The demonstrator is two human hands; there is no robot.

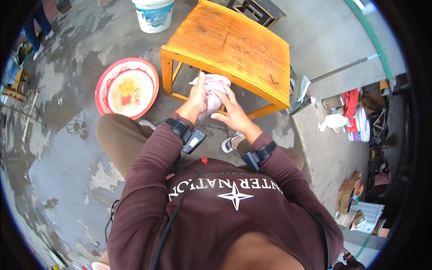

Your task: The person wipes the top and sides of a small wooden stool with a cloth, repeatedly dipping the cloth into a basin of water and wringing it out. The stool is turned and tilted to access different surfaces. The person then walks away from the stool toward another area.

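A pale pink cloth [213,88] is bunched between my two hands, in front of the near edge of a wooden stool or small table [233,37]. My left hand [197,96] grips the cloth from its left side, thumb up. My right hand [233,109] holds it from the right, fingers bent over it. The tabletop has dark scuffs and a crack-like line. To the left, on the floor, stands a red-rimmed white basin [126,88] with a floral pattern at its bottom; whether it holds water is hard to tell.
A white and blue plastic bucket [155,17] stands beyond the basin. A long-handled mop or broom [337,69] lies right of the table. Clutter and cardboard boxes [347,195] line the right side. A person's legs [37,28] show far left on the patchy, wet-looking floor.
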